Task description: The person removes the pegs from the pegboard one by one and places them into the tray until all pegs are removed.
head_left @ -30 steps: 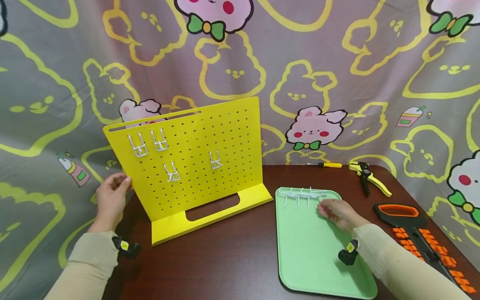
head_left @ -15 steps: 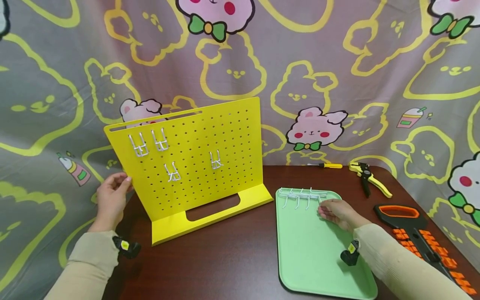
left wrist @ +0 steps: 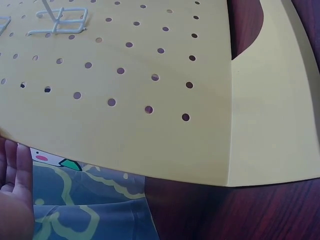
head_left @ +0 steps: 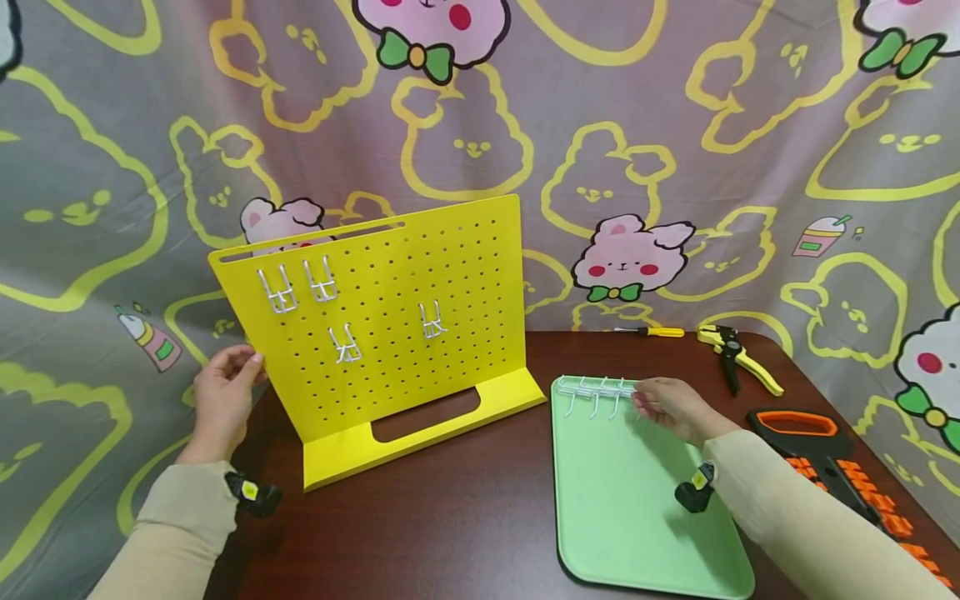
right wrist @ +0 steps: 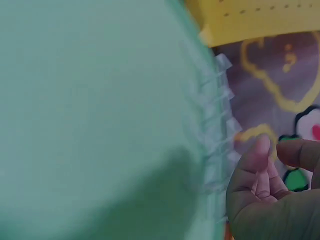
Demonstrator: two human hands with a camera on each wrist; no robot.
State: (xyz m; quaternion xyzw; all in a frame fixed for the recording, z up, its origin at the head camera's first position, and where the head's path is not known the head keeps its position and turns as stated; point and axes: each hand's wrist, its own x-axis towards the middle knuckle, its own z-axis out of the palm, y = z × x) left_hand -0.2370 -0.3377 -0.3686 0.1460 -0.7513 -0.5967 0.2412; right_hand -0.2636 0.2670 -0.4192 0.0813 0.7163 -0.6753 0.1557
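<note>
My left hand grips the left edge of a yellow pegboard that stands upright on its foot, thumb against the front. Several white wire hooks hang on the board. In the left wrist view, fingers show at the board's edge. My right hand is over the far end of a green tray, fingertips at the right end of a row of white wire hooks. The right wrist view shows a gap between thumb and index finger, nothing visible in it; the hooks look blurred beside them.
Behind the tray lie a yellow-handled screwdriver and a yellow and black plier-like tool. Right of the tray is a black-handled tool with orange pieces along it, partly under the right forearm. A cartoon-print curtain hangs behind the table.
My right hand has moved slightly left and farther away, now covering the right end of the hook row. The left hand and pegboard stay put.
</note>
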